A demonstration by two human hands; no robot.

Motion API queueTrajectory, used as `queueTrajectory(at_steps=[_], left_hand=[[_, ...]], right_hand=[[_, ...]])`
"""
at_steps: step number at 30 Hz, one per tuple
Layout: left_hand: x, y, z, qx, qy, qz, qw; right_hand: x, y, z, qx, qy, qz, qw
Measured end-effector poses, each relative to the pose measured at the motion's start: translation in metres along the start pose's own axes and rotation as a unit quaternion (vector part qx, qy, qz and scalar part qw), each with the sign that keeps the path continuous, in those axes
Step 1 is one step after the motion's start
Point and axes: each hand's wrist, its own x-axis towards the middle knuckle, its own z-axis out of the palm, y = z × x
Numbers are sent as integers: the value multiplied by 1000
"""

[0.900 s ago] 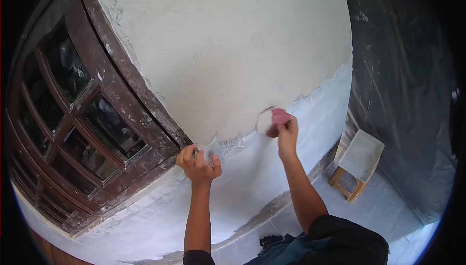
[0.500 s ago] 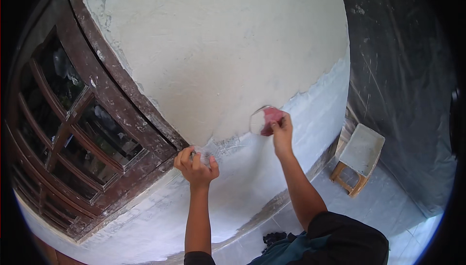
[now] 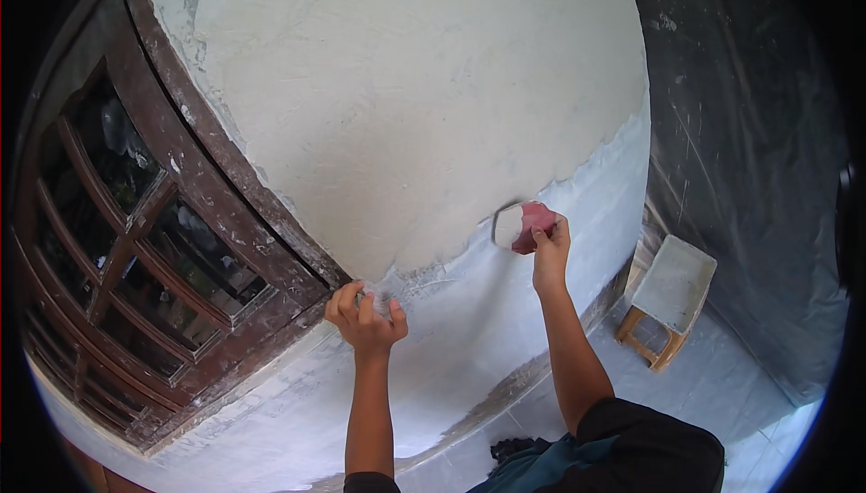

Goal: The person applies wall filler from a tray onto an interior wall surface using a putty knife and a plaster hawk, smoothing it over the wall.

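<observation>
In my right hand is a flat red putty spreader, pinched between thumb and fingers. Pale putty coats its left part, which lies on or very close to the wall. The spreader is at the border where a cream coat above meets the whiter surface below. My left hand is raised at the lower corner of the window frame, fingers bent and spread apart, tips at the wall by a rough grey patch. Nothing shows in its grasp.
A brown wooden window with glass panes fills the left side. At the right, a whitish tray rests on a wooden stool. A dark sheet hangs behind it. Dark bundled cloth lies low near the floor.
My right hand has shifted to the right along the putty border, carrying the spreader with it. The left hand stays nearly in place by the window corner.
</observation>
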Motion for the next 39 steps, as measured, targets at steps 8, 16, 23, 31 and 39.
queueTrajectory(at_steps=[8, 16, 23, 31, 39], left_hand=[[-1, -1, 0, 0, -1, -2, 1000], [-4, -5, 2, 2, -9, -3, 1000], [1, -2, -4, -19, -34, 5, 999], [0, -1, -5, -24, -32, 9, 999], [1, -2, -3, -31, -29, 12, 999]], right_hand=[[1, 16, 21, -57, -85, -74, 992], [-40, -25, 38, 26, -126, 20, 992], [-19, 12, 49, -59, -97, -73, 991], [-23, 2, 22, 4, -67, -15, 998], [6, 15, 6, -21, -6, -63, 998]])
